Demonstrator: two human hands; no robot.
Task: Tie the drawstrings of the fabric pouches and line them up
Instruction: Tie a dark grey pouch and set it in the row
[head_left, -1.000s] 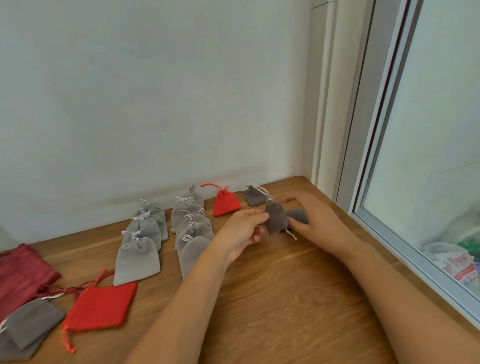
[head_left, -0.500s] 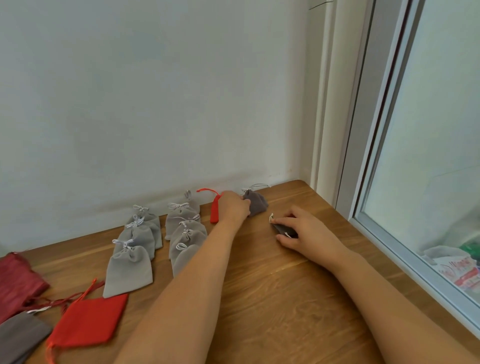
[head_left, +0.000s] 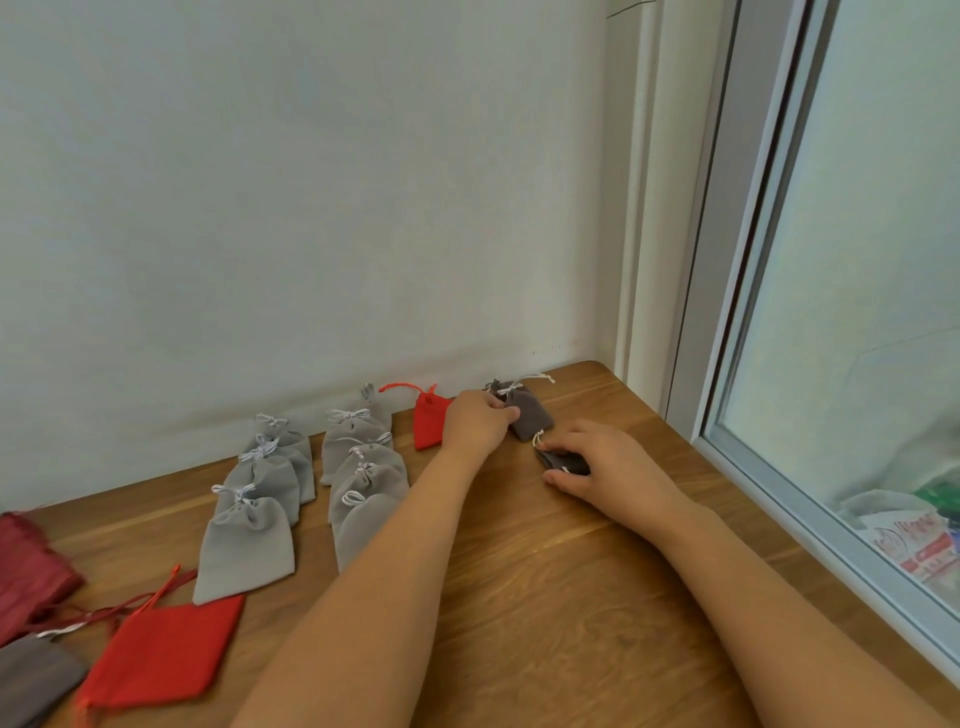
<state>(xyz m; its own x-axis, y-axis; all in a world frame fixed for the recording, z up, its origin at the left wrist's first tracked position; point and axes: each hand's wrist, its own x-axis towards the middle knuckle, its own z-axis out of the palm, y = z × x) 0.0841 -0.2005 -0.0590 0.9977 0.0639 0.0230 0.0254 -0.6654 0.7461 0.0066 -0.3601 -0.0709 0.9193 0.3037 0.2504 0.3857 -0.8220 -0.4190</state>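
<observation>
Two rows of tied light grey pouches lie on the wooden table near the wall. Beyond them sits a small tied red pouch. My left hand rests at the back, fingers curled on a dark grey tied pouch. My right hand lies over another dark grey pouch, pinching it against the table; most of that pouch is hidden.
At the front left lie a flat red pouch, a dark grey pouch and a dark red one with loose strings. A window frame borders the table on the right; a white wall stands behind.
My left hand carried the dark grey pouch from the middle to the back next to the red pouch. My right hand stayed on the other dark pouch.
</observation>
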